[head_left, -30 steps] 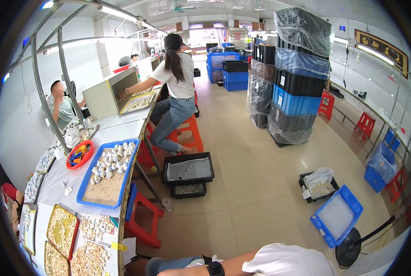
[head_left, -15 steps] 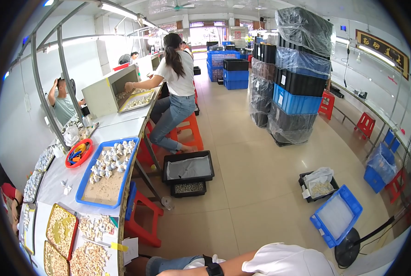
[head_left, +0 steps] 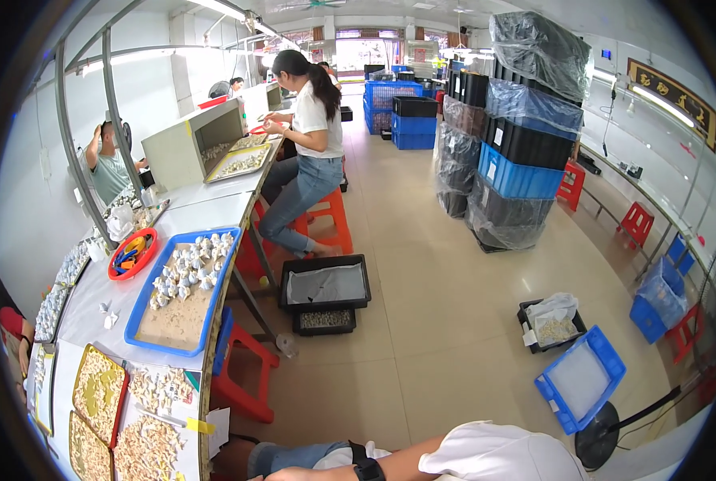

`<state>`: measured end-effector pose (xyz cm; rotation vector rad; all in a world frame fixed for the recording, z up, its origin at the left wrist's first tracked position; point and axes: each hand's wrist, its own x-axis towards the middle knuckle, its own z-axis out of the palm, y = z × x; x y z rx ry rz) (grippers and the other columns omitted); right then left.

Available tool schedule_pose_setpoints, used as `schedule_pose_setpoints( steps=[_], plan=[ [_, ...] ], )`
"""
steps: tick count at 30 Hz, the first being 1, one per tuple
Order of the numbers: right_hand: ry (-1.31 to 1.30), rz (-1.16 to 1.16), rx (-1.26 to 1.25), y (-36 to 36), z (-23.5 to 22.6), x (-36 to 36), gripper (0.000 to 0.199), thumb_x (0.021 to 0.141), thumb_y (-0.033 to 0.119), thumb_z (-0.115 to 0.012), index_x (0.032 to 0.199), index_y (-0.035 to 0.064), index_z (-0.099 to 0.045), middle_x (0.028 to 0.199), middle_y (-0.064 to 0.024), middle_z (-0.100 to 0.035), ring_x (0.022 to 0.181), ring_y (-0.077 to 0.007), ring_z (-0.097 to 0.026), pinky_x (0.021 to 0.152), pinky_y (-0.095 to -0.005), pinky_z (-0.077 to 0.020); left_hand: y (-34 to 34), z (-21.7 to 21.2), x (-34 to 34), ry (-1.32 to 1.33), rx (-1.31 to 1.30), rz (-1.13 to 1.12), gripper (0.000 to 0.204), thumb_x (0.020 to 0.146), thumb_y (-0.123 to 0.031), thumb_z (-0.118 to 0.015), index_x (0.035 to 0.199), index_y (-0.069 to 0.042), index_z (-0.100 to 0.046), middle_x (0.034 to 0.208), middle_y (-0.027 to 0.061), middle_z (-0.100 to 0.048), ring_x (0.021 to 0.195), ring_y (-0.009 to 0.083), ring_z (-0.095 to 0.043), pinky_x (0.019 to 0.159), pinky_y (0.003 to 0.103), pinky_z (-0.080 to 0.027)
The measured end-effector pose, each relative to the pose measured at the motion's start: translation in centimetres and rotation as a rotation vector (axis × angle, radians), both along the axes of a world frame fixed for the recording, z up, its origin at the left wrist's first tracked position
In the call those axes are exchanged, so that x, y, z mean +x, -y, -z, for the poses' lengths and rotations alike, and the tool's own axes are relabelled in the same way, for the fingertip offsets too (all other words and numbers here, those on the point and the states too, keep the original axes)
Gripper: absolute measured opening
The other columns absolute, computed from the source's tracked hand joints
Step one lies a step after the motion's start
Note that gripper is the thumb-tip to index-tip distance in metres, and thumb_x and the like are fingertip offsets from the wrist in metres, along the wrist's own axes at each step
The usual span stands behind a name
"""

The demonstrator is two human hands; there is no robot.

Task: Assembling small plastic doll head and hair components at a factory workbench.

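My right arm (head_left: pixel 414 458) crosses the lower edge in a white sleeve, with a black watch (head_left: pixel 368 469) on the wrist. Just beyond the watch, a sliver of my right hand (head_left: pixel 287 475) shows beside blue denim (head_left: pixel 298 458) on a leg; the frame cuts off its fingers. My left hand is out of view. Nearest on the worktable are small pale pieces (head_left: pixel 151 445) in a loose heap, a yellow tray (head_left: pixel 101 383) of similar pieces, and a white tool like a pen or knife (head_left: pixel 159 415) by a yellow tag (head_left: pixel 200 426).
A blue tray (head_left: pixel 137 325) of whitish figures and a red basket (head_left: pixel 151 263) of tools stand further along the table. A co-worker (head_left: pixel 310 120) sits beyond, by a box-shaped booth (head_left: pixel 159 156). Red stools, black bins (head_left: pixel 326 290), stacked crates (head_left: pixel 518 172) and a fan (head_left: pixel 597 437) stand on the floor.
The co-worker has drawn their hands back from the tray by the booth and holds them together in front of the chest, sitting more upright. My view has shifted slightly; my arm stays low.
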<state>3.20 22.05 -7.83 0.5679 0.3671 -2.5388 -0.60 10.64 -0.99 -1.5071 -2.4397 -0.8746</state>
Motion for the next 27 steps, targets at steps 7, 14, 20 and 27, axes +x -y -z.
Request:
schedule_pose_setpoints(
  steps=[7, 14, 20, 27],
  plan=[
    [0.024, 0.046, 0.109, -0.2, 0.4, -0.2, 0.035, 0.09, 0.027, -0.038, 0.059, 0.0107, -0.042, 0.042, 0.0018, -0.034, 0.034, -0.0107, -0.028, 0.034, -0.0245, -0.0245, 0.0, -0.2, -0.1, -0.031, -0.021, -0.016, 0.022, 0.081, -0.003, -0.052, 0.101, -0.006, -0.058, 0.095, 0.012, -0.059, 0.085, 0.0308, -0.056, 0.072, 0.037, -0.045],
    [0.052, 0.095, 0.264, 0.0, 0.1, -0.3, 0.034, 0.09, 0.027, -0.039, 0.061, 0.0102, -0.045, 0.042, 0.0009, -0.036, 0.034, -0.0104, -0.029, 0.034, -0.0245, -0.0253, 0.0, 0.4, -0.2, -0.07, -0.051, -0.072, 0.022, 0.079, -0.006, -0.056, 0.1, -0.007, -0.061, 0.091, 0.0097, -0.061, 0.08, 0.028, -0.057, 0.069, 0.036, -0.046],
    [0.031, 0.094, 0.328, 0.0, -0.8, -0.1, 0.034, 0.09, 0.025, -0.04, 0.06, 0.0106, -0.044, 0.043, 0.0018, -0.035, 0.034, -0.0103, -0.028, 0.035, -0.0246, -0.0236, 0.0, 0.4, -0.3, -0.037, -0.03, -0.089, 0.02, 0.078, -0.006, -0.057, 0.098, -0.006, -0.062, 0.089, 0.0102, -0.061, 0.078, 0.0281, -0.057, 0.068, 0.036, -0.046],
    [0.021, 0.065, 0.288, -0.3, -0.8, 0.2, 0.034, 0.089, 0.024, -0.042, 0.057, 0.012, -0.043, 0.044, 0.0029, -0.035, 0.036, -0.0097, -0.028, 0.036, -0.0242, -0.0226, 0.0, 0.9, -0.4, -0.001, -0.002, -0.066, 0.018, 0.078, -0.004, -0.058, 0.095, -0.005, -0.062, 0.086, 0.0114, -0.061, 0.077, 0.029, -0.057, 0.068, 0.036, -0.046]
  ],
)
